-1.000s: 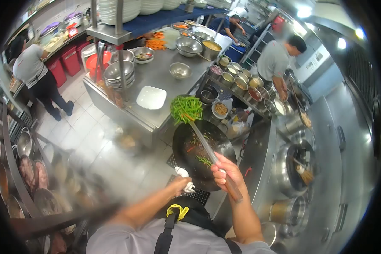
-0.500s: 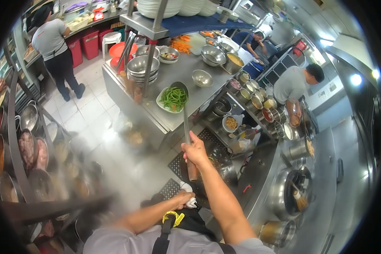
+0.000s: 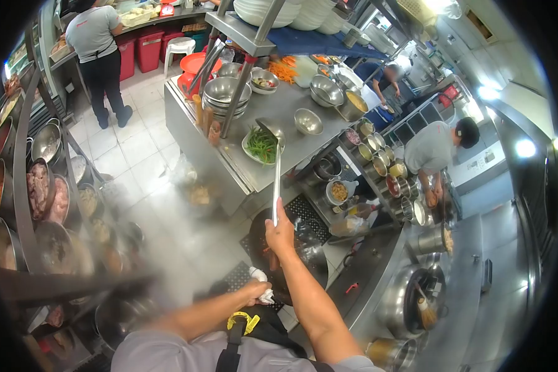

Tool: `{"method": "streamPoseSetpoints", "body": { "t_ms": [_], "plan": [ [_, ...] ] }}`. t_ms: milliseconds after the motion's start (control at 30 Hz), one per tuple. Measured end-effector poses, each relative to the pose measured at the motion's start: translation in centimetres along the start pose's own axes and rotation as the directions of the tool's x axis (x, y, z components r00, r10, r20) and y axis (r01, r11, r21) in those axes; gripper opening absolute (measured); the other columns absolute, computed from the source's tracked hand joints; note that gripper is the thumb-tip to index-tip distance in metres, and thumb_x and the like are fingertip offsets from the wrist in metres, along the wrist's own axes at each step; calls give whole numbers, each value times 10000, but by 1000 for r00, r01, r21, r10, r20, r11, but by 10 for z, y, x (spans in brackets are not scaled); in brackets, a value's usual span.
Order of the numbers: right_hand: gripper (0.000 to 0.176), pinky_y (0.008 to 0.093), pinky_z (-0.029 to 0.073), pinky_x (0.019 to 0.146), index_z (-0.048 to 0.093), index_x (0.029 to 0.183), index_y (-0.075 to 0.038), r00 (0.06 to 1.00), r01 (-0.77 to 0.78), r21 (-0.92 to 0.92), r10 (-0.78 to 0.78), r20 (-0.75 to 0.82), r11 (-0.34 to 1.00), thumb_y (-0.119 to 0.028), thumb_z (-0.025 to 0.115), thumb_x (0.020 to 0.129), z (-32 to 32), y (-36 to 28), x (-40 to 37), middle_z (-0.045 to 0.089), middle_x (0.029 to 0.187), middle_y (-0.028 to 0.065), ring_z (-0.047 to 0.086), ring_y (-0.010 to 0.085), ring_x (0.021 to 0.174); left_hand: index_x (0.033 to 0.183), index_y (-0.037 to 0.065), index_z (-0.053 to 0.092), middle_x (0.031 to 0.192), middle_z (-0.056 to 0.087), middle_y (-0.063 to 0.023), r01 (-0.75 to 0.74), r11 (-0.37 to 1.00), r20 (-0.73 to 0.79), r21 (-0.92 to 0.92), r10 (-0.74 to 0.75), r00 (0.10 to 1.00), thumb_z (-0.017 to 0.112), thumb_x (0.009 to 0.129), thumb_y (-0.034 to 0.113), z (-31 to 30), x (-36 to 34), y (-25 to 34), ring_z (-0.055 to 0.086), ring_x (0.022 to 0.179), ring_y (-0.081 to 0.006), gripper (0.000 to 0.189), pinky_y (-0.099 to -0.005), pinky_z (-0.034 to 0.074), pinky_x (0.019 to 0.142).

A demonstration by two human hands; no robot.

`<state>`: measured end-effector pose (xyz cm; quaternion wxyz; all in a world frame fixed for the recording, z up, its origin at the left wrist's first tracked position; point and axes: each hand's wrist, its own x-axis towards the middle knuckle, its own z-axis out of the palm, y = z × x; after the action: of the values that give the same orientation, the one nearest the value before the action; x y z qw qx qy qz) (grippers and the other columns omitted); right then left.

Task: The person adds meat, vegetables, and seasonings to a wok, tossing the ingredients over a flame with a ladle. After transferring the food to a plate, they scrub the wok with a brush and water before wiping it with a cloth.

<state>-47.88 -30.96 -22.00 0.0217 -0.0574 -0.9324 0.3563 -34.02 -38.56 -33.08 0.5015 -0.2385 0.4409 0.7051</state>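
My right hand [image 3: 280, 237] is closed round the handle of a long metal ladle [image 3: 277, 177]. The ladle's bowl rests over the right side of a white dish of green vegetables [image 3: 260, 147] on the steel counter. Lower down, my left hand [image 3: 254, 290] is closed on a white cloth [image 3: 262, 285] at the near left edge of a dark wok [image 3: 304, 251]. The wok is partly behind my right forearm, and little of its contents shows.
Metal bowls [image 3: 224, 93] are stacked on the steel counter [image 3: 242, 164] beside a shelf post. Pans of food [image 3: 46, 146] fill the left rack behind steam. A co-worker [image 3: 431, 149] bends over pots at right; another person [image 3: 96, 37] stands at upper left.
The ladle's bowl has moved from behind the vegetables to over their right side, and its handle is more upright. The view has shifted, and the wok shows more to the left of my right forearm.
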Motion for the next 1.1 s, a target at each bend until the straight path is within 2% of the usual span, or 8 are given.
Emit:
{"method": "streamPoseSetpoints", "body": {
  "t_ms": [133, 233, 400, 533, 800, 900, 1067, 1100],
  "plan": [
    [690, 316, 500, 818, 352, 1467, -43, 993, 96, 157, -85, -77, 983, -51, 612, 828, -13, -4, 7, 649, 1165, 220, 663, 230, 909, 893, -27, 577, 747, 623, -133, -9, 1000, -18, -23, 9, 1000, 587, 847, 115, -7, 19, -2, 642, 602, -261, 149, -400, 544, 489],
    [678, 353, 475, 913, 344, 1477, -102, 998, -46, 215, 53, -26, 976, -103, 604, 850, -39, -26, -7, 597, 1227, 270, 624, 368, 1091, 883, -15, 573, 738, 621, -123, -4, 999, -40, -43, 3, 999, 587, 846, 114, -6, 25, 1, 636, 593, -261, 135, -407, 538, 484],
    [660, 300, 457, 935, 385, 1456, -57, 950, 166, 121, -126, -284, 979, -37, 618, 839, -84, -13, -76, 551, 1343, 193, 587, 217, 1148, 877, 36, 552, 740, 611, -122, -17, 998, -20, -63, 16, 1000, 576, 866, 140, 4, 24, 17, 626, 585, -265, 107, -417, 531, 468],
    [614, 346, 497, 727, 430, 1438, -94, 937, -23, -94, -12, -348, 995, -58, 635, 860, -110, 26, -181, 610, 911, 141, 602, 264, 762, 874, 60, 551, 736, 605, -111, 62, 989, 86, -132, -51, 995, 557, 865, 126, 8, 27, 31, 630, 608, -265, 66, -419, 536, 491],
    [638, 438, 496, 825, 420, 1443, -135, 931, -360, -268, 325, -165, 894, -40, 593, 837, -116, 109, -333, 625, 1026, 220, 602, 407, 905, 905, 146, 558, 791, 623, -58, 96, 987, 151, -129, -76, 986, 547, 928, 219, 35, 44, 63, 626, 688, -240, 77, -432, 531, 587],
    [636, 421, 482, 744, 407, 1453, -170, 918, -306, 8, 298, -261, 952, -64, 612, 860, -126, 91, -297, 633, 1002, 258, 603, 405, 848, 927, 117, 550, 816, 633, -73, 141, 990, 35, -19, -140, 990, 498, 971, 259, 71, 105, 68, 644, 724, -255, 158, -411, 539, 603],
    [641, 450, 474, 776, 362, 1438, -38, 601, -758, 477, 761, 245, 445, -66, 606, 846, -170, 30, -303, 622, 911, 251, 590, 435, 842, 945, 118, 552, 829, 633, -50, 113, 993, 103, 41, -117, 988, 498, 948, 216, 46, 47, 49, 638, 744, -226, 112, -392, 528, 622],
    [634, 455, 479, 771, 366, 1436, -37, 716, -680, 344, 687, 125, 647, -61, 597, 846, -165, 38, -309, 625, 912, 252, 594, 436, 838, 935, 121, 552, 823, 632, -48, 130, 989, 65, 70, -135, 989, 506, 934, 206, 34, 43, 43, 637, 741, -220, 97, -389, 526, 621]
  ]
}}
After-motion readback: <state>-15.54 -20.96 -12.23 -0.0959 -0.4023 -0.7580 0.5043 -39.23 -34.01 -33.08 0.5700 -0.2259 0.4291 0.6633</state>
